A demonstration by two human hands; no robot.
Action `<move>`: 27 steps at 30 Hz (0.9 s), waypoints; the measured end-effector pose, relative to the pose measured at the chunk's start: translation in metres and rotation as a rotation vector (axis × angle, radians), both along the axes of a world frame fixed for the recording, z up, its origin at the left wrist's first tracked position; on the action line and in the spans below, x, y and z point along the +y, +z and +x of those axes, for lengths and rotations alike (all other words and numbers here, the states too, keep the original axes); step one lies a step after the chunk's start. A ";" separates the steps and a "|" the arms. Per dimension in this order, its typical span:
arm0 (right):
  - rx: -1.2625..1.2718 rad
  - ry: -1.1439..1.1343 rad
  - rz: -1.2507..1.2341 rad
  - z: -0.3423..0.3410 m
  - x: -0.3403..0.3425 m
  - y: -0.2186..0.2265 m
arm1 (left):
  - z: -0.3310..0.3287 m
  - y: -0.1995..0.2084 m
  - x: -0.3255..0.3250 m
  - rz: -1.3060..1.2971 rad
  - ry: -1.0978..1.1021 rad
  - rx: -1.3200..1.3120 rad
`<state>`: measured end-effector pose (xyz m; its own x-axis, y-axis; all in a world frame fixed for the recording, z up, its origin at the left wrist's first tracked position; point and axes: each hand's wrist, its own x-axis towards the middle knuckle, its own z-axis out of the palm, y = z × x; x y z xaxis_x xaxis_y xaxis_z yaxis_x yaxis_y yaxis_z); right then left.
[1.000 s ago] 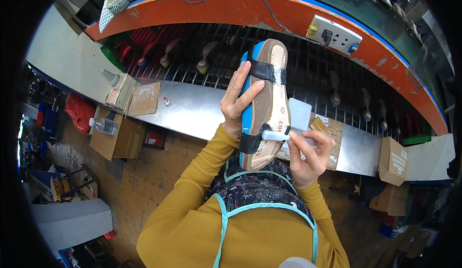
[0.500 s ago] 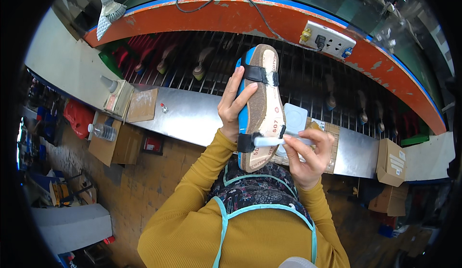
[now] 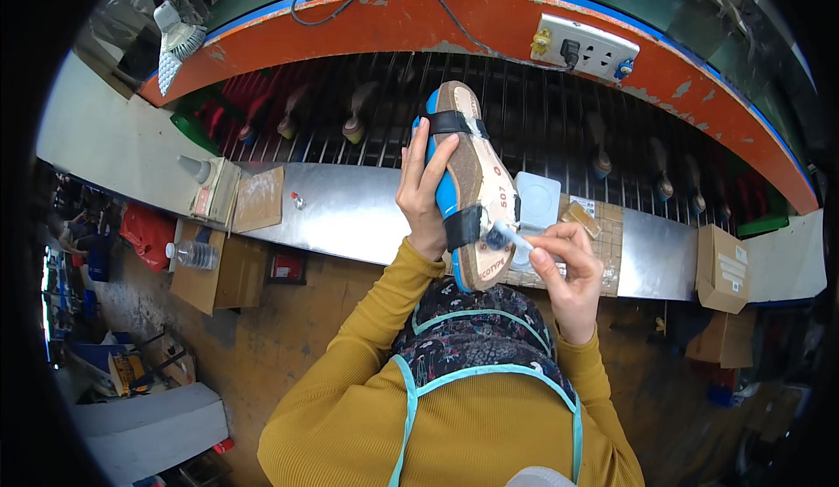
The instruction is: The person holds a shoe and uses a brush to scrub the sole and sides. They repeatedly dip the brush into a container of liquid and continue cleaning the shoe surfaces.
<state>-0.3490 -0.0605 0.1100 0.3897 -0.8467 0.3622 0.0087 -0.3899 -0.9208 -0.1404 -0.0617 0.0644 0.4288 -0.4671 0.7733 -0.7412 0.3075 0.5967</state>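
Observation:
My left hand [image 3: 425, 198] grips a sandal [image 3: 489, 168] on a blue last from its left side, fingers spread along the edge. The sandal's underside faces me, pale in the middle with red print and brown along the rim. Black straps wrap round onto it at the upper and lower parts. My right hand [image 3: 572, 279] pinches the pale handle of a small brush [image 3: 517, 240]. Its dark bristles touch the underside beside the lower strap. A white lidded tub [image 3: 536, 200] stands just right of the sandal.
Behind the metal ledge [image 3: 350, 212] runs a rod conveyor [image 3: 411, 120] carrying several lasts. An orange beam [image 3: 350, 45] with a socket strip [image 3: 585, 47] and a cable crosses above. A white brush [image 3: 177, 37] hangs at the left. Cardboard boxes [image 3: 721, 268] stand at both ends.
The bristles have moved from the lower strap onto the pale underside beside it, and the brush handle has tilted. The sandal is turned slightly, its top end further left.

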 end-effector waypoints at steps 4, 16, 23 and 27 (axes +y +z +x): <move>0.004 -0.076 -0.026 0.005 0.014 -0.001 | -0.002 -0.002 0.002 0.038 0.032 -0.032; 0.108 -0.199 -0.167 0.022 0.007 -0.004 | 0.003 -0.004 0.010 0.043 0.084 -0.067; 0.151 -0.249 -0.301 0.030 -0.004 -0.003 | 0.009 -0.003 0.011 0.047 0.133 -0.068; 0.140 -0.190 -0.331 0.029 -0.007 -0.004 | 0.011 -0.003 0.011 0.032 0.130 -0.052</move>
<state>-0.3205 -0.0675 0.1058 0.3025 -0.7550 0.5817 -0.2086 -0.6480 -0.7326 -0.1290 -0.0504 0.0618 0.4466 -0.4350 0.7819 -0.8039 0.1885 0.5641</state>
